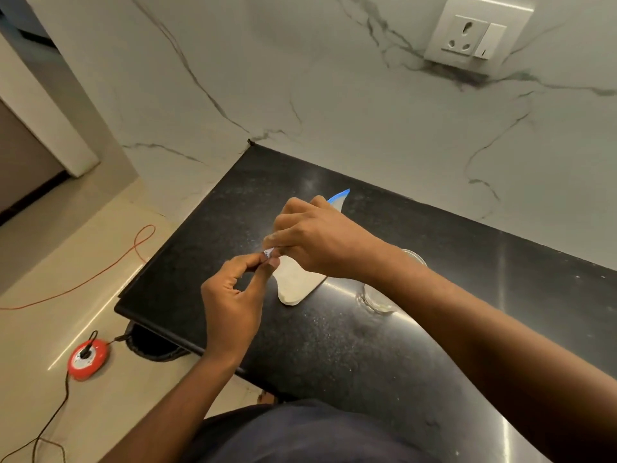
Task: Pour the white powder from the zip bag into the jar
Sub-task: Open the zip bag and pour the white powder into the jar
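A clear zip bag (295, 285) with a blue zip strip holds white powder and rests on the black counter (334, 345). My right hand (317, 243) grips the bag's top edge from above. My left hand (233, 295) pinches the near end of that same edge between thumb and fingers. Whether the zip is parted is hidden by my fingers. A clear glass jar (379, 299) stands on the counter just right of the bag, largely covered by my right forearm.
The counter's left edge (160, 265) drops to a tiled floor with a red round device (87, 359) and trailing cables. A marble wall with a socket plate (475, 35) backs the counter.
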Demonstrator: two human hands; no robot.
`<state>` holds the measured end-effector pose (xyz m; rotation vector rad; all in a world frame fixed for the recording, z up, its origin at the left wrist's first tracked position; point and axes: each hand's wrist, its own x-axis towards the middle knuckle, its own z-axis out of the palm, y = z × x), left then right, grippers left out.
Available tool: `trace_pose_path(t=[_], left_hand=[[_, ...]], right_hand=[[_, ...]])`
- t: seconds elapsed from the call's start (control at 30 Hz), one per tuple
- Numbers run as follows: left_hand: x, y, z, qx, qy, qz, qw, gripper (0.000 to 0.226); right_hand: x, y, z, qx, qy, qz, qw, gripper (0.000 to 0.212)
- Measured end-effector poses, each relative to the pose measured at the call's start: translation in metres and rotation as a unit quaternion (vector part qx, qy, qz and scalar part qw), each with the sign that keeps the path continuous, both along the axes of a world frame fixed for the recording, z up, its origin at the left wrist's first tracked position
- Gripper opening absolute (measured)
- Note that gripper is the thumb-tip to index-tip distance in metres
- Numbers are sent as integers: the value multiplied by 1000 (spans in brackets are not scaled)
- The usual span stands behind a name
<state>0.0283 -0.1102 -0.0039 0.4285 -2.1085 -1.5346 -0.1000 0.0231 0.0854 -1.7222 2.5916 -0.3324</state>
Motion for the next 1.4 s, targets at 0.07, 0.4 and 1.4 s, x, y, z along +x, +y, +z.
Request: trace_pose_path(t=[0.07, 0.4, 1.4], left_hand=[[1, -2, -1, -13, 11, -5, 1000, 29], [-6, -2, 3, -33, 14, -8, 999, 23], [-6, -10, 10, -98, 59, -26, 993, 22]], right_hand=[[1, 1, 2, 11, -2, 5, 1000, 25], [-10, 10, 7, 54, -36, -23, 998, 28], [1, 18, 1, -17, -32, -9, 999, 22]])
